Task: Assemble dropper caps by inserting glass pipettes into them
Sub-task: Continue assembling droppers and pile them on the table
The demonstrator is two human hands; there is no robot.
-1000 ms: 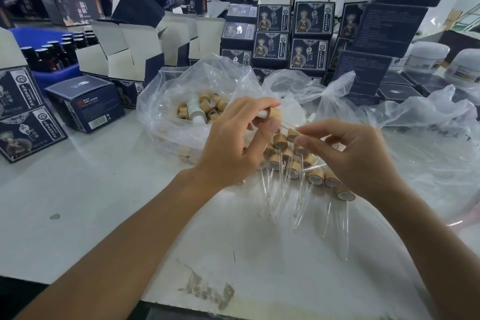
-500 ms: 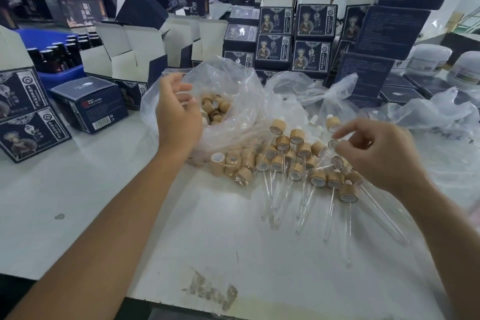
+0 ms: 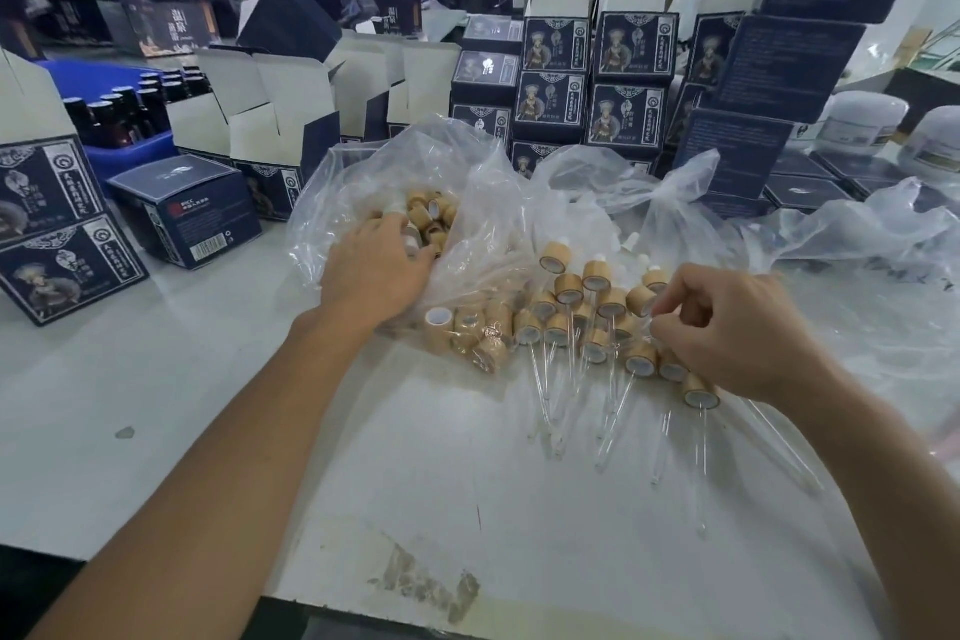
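From the head camera, a crumpled clear plastic bag (image 3: 483, 203) lies on the white worktable (image 3: 156, 405) and serves as the landmark here. The left hand (image 3: 376, 268) reaches into the bag's open mouth, its fingers (image 3: 395, 226) curled down among the loose bamboo-coloured dropper caps (image 3: 428, 216) heaped inside; the caps lie right at and just beyond the fingertips, but whether any cap is actually gripped I cannot tell, since the fingertips are hidden. Just in front of the bag, toward the person, lies a cluster of assembled droppers (image 3: 597, 322), bamboo collars with white bulbs and thin clear glass pipettes (image 3: 613, 411) pointing toward the near table edge. The right hand (image 3: 737, 327) rests to the right of the bag at the edge of this cluster, fingers curled in with the tips drawn close together over the nearest collars; what it pinches, if anything, is too small to make out. A few caps without pipettes (image 3: 467, 327) lie under the bag's front fold, between the two hands. Left of the bag stands a dark blue printed carton (image 3: 192, 211), with open white-lined cartons (image 3: 280, 120) behind it and a blue crate of dark bottles (image 3: 130, 120) further left. Behind the bag, stacked navy boxes (image 3: 592, 78) rise.
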